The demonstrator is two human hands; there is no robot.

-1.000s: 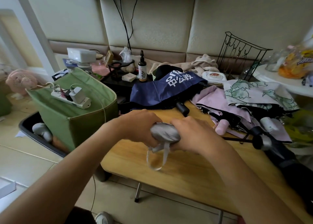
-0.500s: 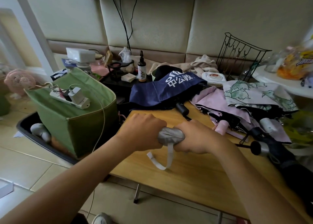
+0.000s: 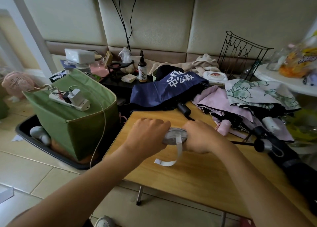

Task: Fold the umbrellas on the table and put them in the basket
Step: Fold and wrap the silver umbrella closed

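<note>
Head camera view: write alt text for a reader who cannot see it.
Both hands, left and right, grip a rolled grey umbrella over a wooden table, its strap hanging loose. Unfolded umbrellas pile behind; a green basket stands at left.

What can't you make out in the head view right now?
- Grey umbrella: both ends hidden inside the left hand and right hand; only the middle and its loose strap show.
- Black umbrella: far end cut off by the right edge.
- Black tray: contents mostly hidden behind the green bag.
</note>
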